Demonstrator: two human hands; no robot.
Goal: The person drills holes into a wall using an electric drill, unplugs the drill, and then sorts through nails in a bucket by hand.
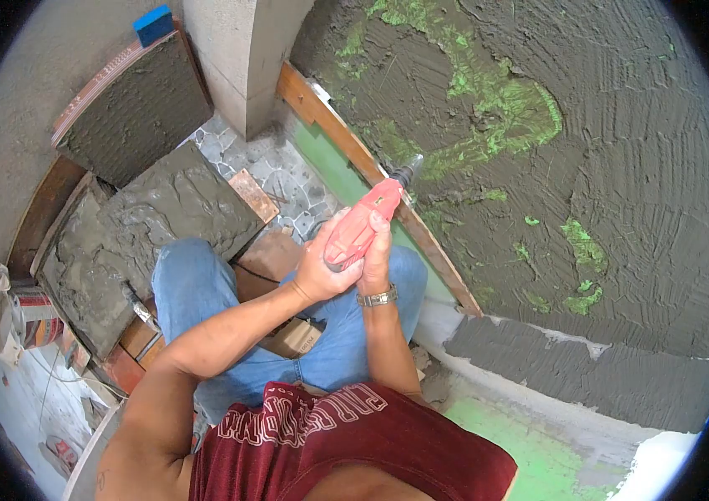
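Both my hands are wrapped round a red power drill [354,234], held in front of my knees. My left hand [327,265] grips its rear from the left. My right hand [377,255], with a metal watch on the wrist, clasps it from the right. The drill's black nose and silvery tip [415,162] point up and right, over the edge of a grey mortar-coated surface [646,175] with bright green patches showing through. A wooden strip [354,150] runs along that surface's edge, just behind the tool. Whether the tip touches the mortar I cannot tell.
Wet mortar lies heaped on a board [179,200] left of my knees, with a metal-ended tool [139,307] on it. A mortar-backed panel [141,108] leans behind, topped by a blue block [154,25]. A pillar [216,58] stands beyond; a bucket [35,317] stands far left.
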